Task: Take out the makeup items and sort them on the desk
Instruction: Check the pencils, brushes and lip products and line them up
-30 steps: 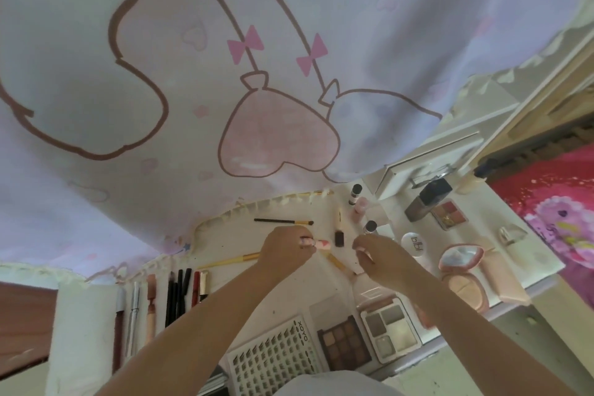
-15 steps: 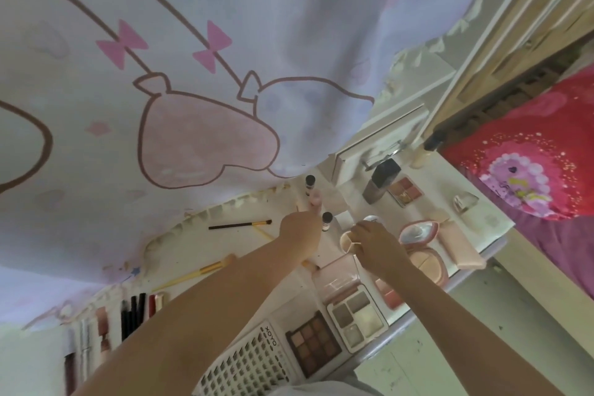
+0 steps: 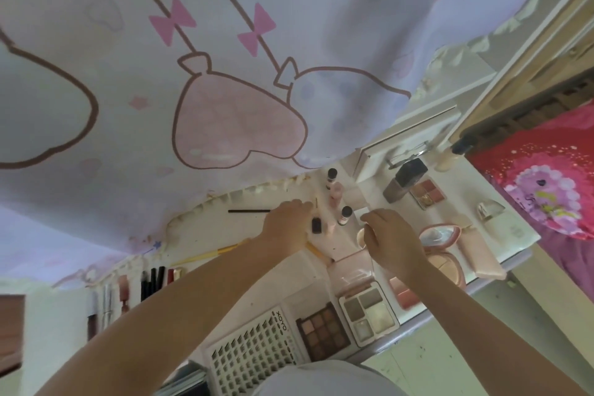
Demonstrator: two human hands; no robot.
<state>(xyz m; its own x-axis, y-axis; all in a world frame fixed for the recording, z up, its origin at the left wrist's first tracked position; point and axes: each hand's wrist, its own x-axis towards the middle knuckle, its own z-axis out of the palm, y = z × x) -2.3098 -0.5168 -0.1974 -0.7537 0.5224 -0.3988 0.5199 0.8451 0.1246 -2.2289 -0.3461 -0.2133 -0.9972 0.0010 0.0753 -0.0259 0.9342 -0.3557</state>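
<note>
Makeup lies spread over the white desk [image 3: 205, 230]. My left hand [image 3: 286, 225] rests knuckles up beside a small black-capped applicator [image 3: 316, 224]; its fingers are loosely curled and nothing shows in them. A thin black brush [image 3: 249, 211] runs under that hand. My right hand [image 3: 392, 238] hovers with curled fingers over a round compact [image 3: 360, 236]; whether it grips anything is hidden. Two black-capped vials [image 3: 345, 215] and a pink bottle [image 3: 336, 194] stand between and behind the hands.
Lipsticks and pencils [image 3: 128, 292] line the left side. A yellow brush [image 3: 205, 255], a white grid tray [image 3: 254, 360], a brown palette [image 3: 323, 333] and a grey palette [image 3: 369, 315] lie near me. A dark foundation bottle [image 3: 403, 182], pink compacts [image 3: 440, 233] and a white box [image 3: 408, 141] crowd the right. A curtain [image 3: 225, 74] hangs behind.
My left hand no longer shows the pink item it carried a second ago; both hands have shifted toward the vials. The camera has swung to the right.
</note>
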